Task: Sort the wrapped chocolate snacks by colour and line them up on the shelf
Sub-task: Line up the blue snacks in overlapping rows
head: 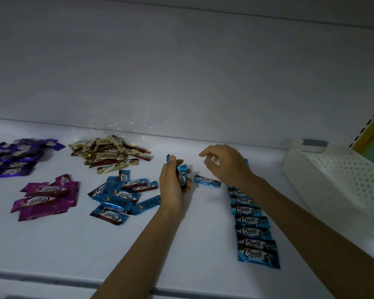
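Four heaps of wrapped snacks lie on the white shelf [181,244]: dark purple [20,156], gold [111,154], magenta [45,198] and blue [121,196]. A column of blue snacks [254,229] runs from the front edge toward the back, its far end hidden by my right forearm. My left hand [174,180] grips a small bundle of blue snacks [181,175]. One loose blue snack [207,181] lies on the shelf between my hands. My right hand [225,162] hovers just above it, fingers apart and curled, holding nothing.
A white perforated plastic basket [337,175] stands at the right end of the shelf. The white back wall [181,83] rises behind the heaps. The shelf's front lip [52,277] runs along the bottom. A yellow upright [371,130] shows at far right.
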A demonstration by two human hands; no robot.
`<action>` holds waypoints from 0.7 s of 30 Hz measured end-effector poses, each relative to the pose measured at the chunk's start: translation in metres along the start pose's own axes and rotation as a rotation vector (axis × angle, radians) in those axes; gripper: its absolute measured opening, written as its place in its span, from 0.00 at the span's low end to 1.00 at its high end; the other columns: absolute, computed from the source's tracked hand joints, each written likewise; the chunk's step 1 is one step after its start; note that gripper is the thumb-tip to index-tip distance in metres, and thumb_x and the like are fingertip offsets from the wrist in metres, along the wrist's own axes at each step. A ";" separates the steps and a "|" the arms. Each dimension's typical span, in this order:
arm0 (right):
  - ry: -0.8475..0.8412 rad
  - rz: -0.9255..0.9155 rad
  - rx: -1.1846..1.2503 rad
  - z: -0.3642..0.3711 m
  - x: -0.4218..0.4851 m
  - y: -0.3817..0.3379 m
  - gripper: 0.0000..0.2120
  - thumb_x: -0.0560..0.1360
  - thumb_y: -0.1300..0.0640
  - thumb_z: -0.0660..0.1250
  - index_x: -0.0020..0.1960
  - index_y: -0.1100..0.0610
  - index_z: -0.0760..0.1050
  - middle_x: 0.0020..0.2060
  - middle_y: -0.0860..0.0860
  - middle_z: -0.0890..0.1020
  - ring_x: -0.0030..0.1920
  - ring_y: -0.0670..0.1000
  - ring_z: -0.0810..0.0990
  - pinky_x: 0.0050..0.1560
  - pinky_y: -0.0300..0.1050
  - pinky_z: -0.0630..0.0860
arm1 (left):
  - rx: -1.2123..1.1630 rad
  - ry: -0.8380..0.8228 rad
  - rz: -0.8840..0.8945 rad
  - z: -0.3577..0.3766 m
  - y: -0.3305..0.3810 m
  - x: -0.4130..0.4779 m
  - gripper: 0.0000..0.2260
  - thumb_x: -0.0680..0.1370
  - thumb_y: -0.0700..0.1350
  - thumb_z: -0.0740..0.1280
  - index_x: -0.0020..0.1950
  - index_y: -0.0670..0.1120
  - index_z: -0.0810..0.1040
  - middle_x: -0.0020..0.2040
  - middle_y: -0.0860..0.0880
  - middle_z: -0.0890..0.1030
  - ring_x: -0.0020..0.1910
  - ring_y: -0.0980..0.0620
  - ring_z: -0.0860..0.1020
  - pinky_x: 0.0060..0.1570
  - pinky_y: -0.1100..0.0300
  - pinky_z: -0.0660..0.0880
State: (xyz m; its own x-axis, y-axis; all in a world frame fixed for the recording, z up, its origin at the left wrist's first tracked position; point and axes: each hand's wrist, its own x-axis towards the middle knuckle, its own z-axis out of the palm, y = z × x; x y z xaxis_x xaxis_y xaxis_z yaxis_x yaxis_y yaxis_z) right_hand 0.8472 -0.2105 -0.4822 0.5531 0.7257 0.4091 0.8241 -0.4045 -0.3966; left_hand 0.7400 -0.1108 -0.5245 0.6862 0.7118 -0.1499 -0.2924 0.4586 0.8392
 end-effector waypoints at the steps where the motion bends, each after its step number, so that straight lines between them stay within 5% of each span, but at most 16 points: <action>1: -0.047 0.004 -0.126 0.001 -0.005 0.001 0.10 0.75 0.52 0.67 0.54 0.54 0.80 0.46 0.50 0.82 0.48 0.51 0.77 0.55 0.52 0.72 | -0.004 -0.003 0.001 0.000 0.000 0.000 0.16 0.80 0.57 0.58 0.49 0.47 0.77 0.41 0.46 0.78 0.31 0.55 0.73 0.28 0.65 0.72; 5: -0.248 -0.030 -0.549 0.017 -0.023 -0.005 0.17 0.77 0.42 0.60 0.54 0.53 0.79 0.47 0.50 0.79 0.51 0.52 0.74 0.53 0.48 0.66 | 0.019 -0.002 -0.004 0.000 -0.002 0.000 0.16 0.80 0.58 0.58 0.49 0.47 0.77 0.41 0.47 0.78 0.33 0.55 0.74 0.30 0.64 0.72; 11: -0.205 -0.108 -0.504 0.027 -0.034 -0.003 0.15 0.81 0.51 0.54 0.55 0.57 0.77 0.47 0.52 0.81 0.45 0.53 0.78 0.48 0.45 0.71 | 0.050 -0.014 0.007 0.001 -0.003 0.001 0.16 0.80 0.58 0.58 0.51 0.48 0.77 0.41 0.47 0.79 0.33 0.54 0.74 0.32 0.63 0.71; 17: -0.337 0.049 -0.521 0.026 0.021 0.024 0.13 0.81 0.56 0.52 0.57 0.61 0.71 0.50 0.56 0.80 0.48 0.56 0.78 0.43 0.43 0.63 | 0.061 -0.033 0.007 -0.001 -0.002 0.001 0.16 0.81 0.58 0.57 0.52 0.48 0.76 0.42 0.46 0.78 0.30 0.55 0.73 0.27 0.66 0.71; 21: -0.378 0.122 -0.556 0.025 0.040 0.035 0.09 0.79 0.60 0.53 0.50 0.61 0.72 0.48 0.56 0.80 0.39 0.53 0.72 0.40 0.44 0.64 | 0.088 -0.052 0.026 0.000 -0.003 0.002 0.16 0.81 0.58 0.57 0.52 0.47 0.76 0.44 0.45 0.77 0.31 0.54 0.72 0.29 0.64 0.71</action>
State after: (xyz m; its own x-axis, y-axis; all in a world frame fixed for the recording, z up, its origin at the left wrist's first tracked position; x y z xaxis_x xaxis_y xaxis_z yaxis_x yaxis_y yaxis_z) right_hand 0.8952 -0.1819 -0.5000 0.6490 0.7601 0.0333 0.7544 -0.6486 0.1011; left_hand 0.7425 -0.1108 -0.5274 0.7136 0.6932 -0.1018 -0.2529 0.3903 0.8853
